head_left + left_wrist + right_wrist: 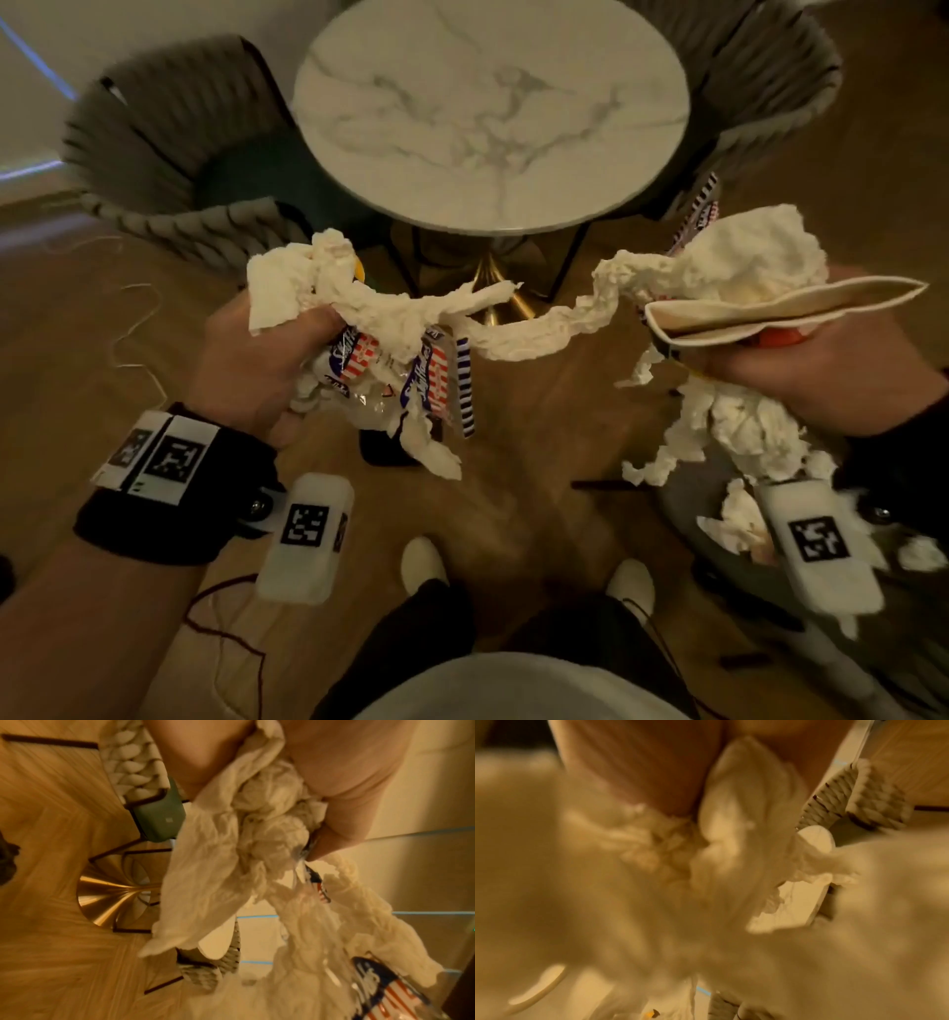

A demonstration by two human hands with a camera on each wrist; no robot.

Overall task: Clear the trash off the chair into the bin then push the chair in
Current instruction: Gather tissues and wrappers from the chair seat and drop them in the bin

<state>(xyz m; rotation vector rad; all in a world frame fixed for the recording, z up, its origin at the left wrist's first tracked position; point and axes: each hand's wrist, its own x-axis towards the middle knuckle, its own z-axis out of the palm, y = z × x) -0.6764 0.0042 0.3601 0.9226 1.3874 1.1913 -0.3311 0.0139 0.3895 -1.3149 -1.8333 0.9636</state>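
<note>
My left hand (308, 339) grips a bundle of crumpled white tissue (328, 277) and striped candy wrappers (354, 360) above the wooden floor. My right hand (760, 360) grips a folded paper plate (770, 303) with more tissue (739, 252) piled on it and hanging below. A long twisted strip of tissue (524, 334) runs between the two bundles. The left wrist view shows the tissue (244, 841) and a wrapper (385, 990) held by my fingers (359, 780). In the blurred right wrist view, tissue (706, 862) fills the picture. Tissue scraps (739, 529) lie on a grey chair seat (683, 514) at lower right.
A round marble table (488, 103) on a gold base (493, 288) stands ahead, with woven grey chairs at its left (169, 128) and right (770, 77). A dark object (380, 452) sits on the floor under the left bundle. Thin cords lie on the floor. No bin shows.
</note>
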